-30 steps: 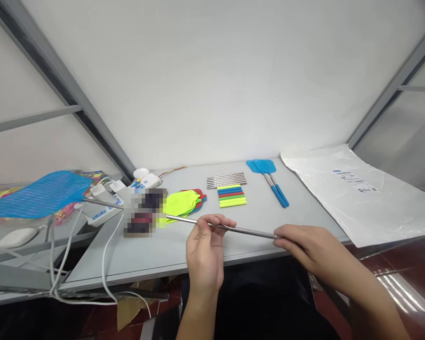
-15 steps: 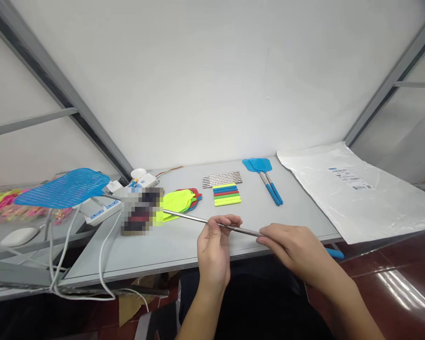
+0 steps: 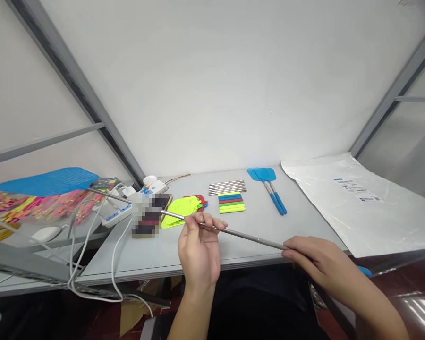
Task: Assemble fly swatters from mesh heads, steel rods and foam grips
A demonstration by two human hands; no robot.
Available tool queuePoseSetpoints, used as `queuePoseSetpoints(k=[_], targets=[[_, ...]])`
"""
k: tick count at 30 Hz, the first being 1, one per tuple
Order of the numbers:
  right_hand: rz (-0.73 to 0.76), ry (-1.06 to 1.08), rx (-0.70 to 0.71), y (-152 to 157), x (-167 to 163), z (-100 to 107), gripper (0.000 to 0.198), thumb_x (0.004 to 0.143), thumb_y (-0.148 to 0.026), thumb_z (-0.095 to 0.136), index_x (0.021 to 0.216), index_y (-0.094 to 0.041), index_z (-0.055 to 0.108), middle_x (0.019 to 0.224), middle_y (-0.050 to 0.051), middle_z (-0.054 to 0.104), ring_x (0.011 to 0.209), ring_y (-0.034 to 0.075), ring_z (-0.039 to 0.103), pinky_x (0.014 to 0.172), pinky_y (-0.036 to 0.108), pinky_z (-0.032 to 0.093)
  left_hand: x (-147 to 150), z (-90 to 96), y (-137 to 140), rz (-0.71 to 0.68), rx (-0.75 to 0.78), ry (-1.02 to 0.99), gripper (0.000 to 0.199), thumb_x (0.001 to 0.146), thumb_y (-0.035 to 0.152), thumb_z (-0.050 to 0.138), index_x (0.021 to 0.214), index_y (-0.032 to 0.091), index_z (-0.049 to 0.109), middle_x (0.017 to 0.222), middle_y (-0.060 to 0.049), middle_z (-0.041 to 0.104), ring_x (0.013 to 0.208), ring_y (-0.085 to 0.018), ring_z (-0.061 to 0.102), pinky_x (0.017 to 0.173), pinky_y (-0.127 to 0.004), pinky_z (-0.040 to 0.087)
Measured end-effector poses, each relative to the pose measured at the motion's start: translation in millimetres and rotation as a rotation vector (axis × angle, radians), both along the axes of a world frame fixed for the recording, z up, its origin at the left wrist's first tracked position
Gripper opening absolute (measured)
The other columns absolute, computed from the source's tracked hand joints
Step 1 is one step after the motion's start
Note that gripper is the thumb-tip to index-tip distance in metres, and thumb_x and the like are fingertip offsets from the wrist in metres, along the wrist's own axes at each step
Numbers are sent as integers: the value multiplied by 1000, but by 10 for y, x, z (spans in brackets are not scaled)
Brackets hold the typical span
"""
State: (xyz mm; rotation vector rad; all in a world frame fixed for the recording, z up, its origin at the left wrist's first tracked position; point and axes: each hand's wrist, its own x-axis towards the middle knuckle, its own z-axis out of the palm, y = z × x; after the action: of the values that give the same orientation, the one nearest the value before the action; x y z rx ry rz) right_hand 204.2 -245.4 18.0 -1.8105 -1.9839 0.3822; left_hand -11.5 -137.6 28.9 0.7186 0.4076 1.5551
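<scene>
Counting clock directions from the left hand (image 3: pixel 200 250), with twelve toward the wall (image 3: pixel 233 85): that hand is palm up, fingers curled and thumb closed loosely around the metal rod (image 3: pixel 250 236) of a fly swatter. At three o'clock the right hand (image 3: pixel 318 259) pinches the same rod between thumb and fingers. The swatter slants above the table (image 3: pixel 156 257), its blue head (image 3: pixel 53 182) out at ten o'clock over bright, bagged bundles (image 3: pixel 56 208). A blue tip (image 3: pixel 364 271) shows past the right forearm; whether it belongs to this swatter I cannot tell. At eleven lie stacked swatter heads (image 3: pixel 180 210), yellow-green on top, and at ten a pixelated dark object (image 3: pixel 148 219) and a power strip (image 3: pixel 116 215). At one are coloured grips (image 3: pixel 232 203), with bare rods (image 3: pixel 226 187) just behind. Two blue swatters (image 3: pixel 276 203) lie between one and two, and a white package (image 3: pixel 326 208) between two and three.
</scene>
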Motion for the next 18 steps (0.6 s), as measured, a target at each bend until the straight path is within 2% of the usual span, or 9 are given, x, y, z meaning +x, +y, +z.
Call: queuePoseSetpoints(k=[4, 7, 9, 11, 18], targets=[[-22, -4, 32, -8, -6, -17, 27, 98, -40, 39, 86, -26, 59, 75, -2, 63, 68, 15, 57, 63, 28, 40, 79, 75, 22, -19, 37, -65, 30, 96, 38, 43, 77, 18, 54, 67, 3, 48, 57, -10, 52, 64, -30, 52], [-19, -36, 107, 53, -106, -69, 26, 99, -36, 39, 90, -25, 61, 76, 0, 65, 68, 16, 59, 64, 29, 41, 225, -11, -45, -23, 26, -51, 32, 96, 43, 41, 82, 18, 55, 67, 2, 51, 59, -11, 53, 69, -32, 52], [-7, -59, 150, 112, -187, -108, 26, 99, -34, 39, 92, -24, 62, 79, 0, 66, 70, 17, 60, 66, 29, 41, 315, -104, -119, -93, -8, -9, 30, 96, 43, 41, 86, 18, 56, 70, 1, 55, 65, -12, 55, 76, -36, 52], [17, -58, 159, 168, -252, -128, 27, 99, -33, 39, 90, -24, 62, 79, 0, 66, 69, 16, 61, 65, 28, 41, 360, -170, -180, -164, -41, 15, 31, 97, 42, 40, 83, 18, 53, 70, 0, 55, 66, -13, 56, 81, -40, 51], [84, -36, 131, 261, -315, -93, 28, 100, -34, 37, 87, -24, 60, 76, -1, 65, 68, 15, 59, 64, 27, 40, 200, -75, -151, -114, -30, -8, 30, 96, 41, 44, 76, 19, 47, 62, 5, 43, 57, -11, 51, 79, -41, 52]])
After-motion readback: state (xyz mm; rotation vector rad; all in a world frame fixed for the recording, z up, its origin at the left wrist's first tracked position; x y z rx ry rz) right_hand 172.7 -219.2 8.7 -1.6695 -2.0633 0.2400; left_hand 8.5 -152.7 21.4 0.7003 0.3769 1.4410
